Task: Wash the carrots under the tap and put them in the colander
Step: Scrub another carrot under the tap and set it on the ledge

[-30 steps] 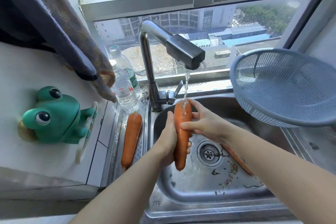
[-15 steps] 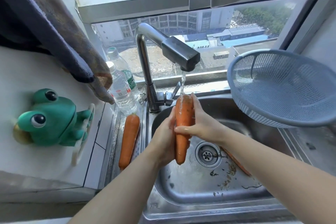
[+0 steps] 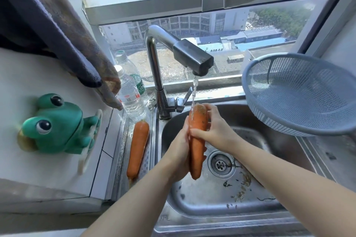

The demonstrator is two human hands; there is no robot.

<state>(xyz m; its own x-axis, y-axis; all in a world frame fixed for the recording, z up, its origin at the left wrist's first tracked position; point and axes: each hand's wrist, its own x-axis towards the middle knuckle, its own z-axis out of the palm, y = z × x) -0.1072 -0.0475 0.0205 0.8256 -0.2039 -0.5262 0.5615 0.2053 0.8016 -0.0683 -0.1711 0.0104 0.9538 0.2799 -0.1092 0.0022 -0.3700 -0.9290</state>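
An orange carrot (image 3: 196,140) stands nearly upright over the steel sink (image 3: 212,208), its thick top under the water running from the tap (image 3: 190,59). My left hand (image 3: 178,152) grips its lower half from the left. My right hand (image 3: 216,129) wraps its upper half from the right, thumb across the front. A second carrot (image 3: 137,148) lies on the sink's left ledge. The blue-grey colander (image 3: 300,94) sits tilted at the sink's right rim; no carrot shows inside it.
Two plastic water bottles (image 3: 131,92) stand behind the ledge carrot, left of the tap. A green frog holder (image 3: 57,125) is stuck to the left wall, with dark cloth (image 3: 63,34) hanging above it. Bits of debris lie around the drain (image 3: 220,163).
Both hands have raised the carrot a little toward the spout, and my right hand has slid along its upper part. The view has shifted slightly.
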